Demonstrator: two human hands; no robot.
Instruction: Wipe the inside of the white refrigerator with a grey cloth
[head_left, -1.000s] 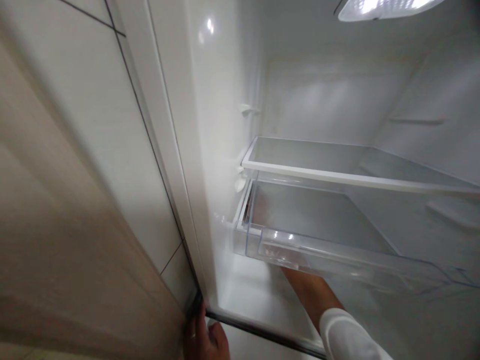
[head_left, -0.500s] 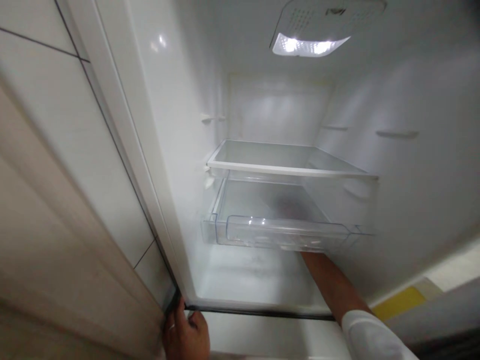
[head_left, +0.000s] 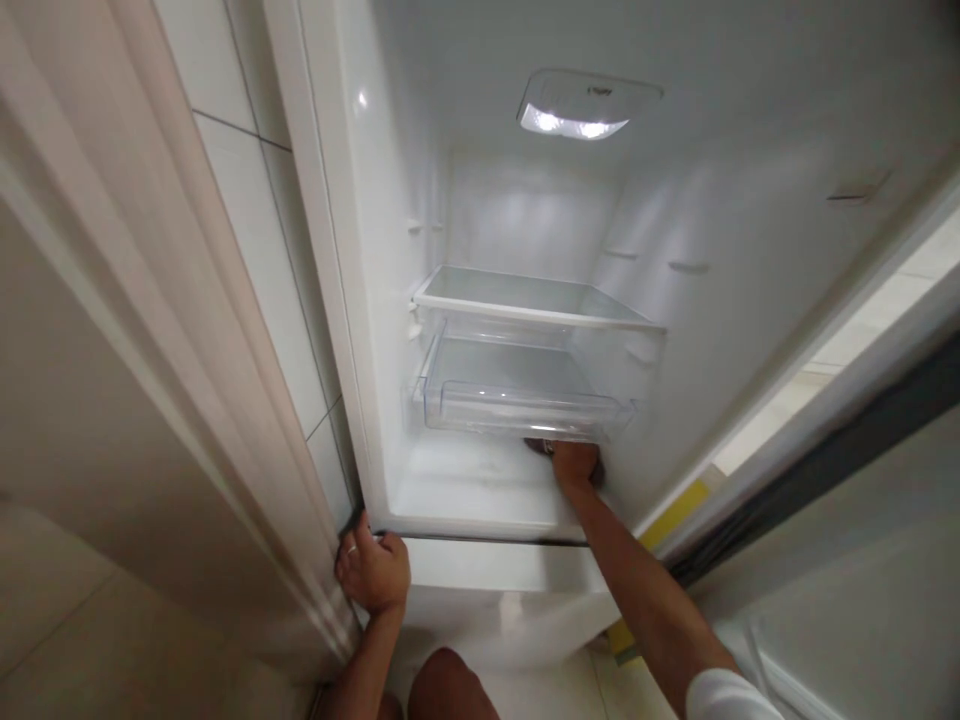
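An open fridge [head_left: 360,300] stands before me with its light on. Inside, a glass shelf [head_left: 525,300] sits over a clear plastic drawer [head_left: 517,405]. My right hand [head_left: 574,462] is under the drawer's front edge, fingers curled up against its underside, with the arm reaching in from the lower right. My left hand [head_left: 373,570] is curled closed around the bottom left corner of the fridge frame. The fridge floor [head_left: 465,490] below the drawer is bare white.
A tiled wall [head_left: 247,200] and a pale panel [head_left: 112,300] close off the left. The fridge door [head_left: 840,420] stands open at the right, with a yellow strip [head_left: 679,510] near its base. My knee [head_left: 450,685] shows at the bottom.
The view has pulled back from the fridge. My right arm has drawn back from deep under the drawer, so the hand now shows at its front edge. My left hand stays on the frame corner.
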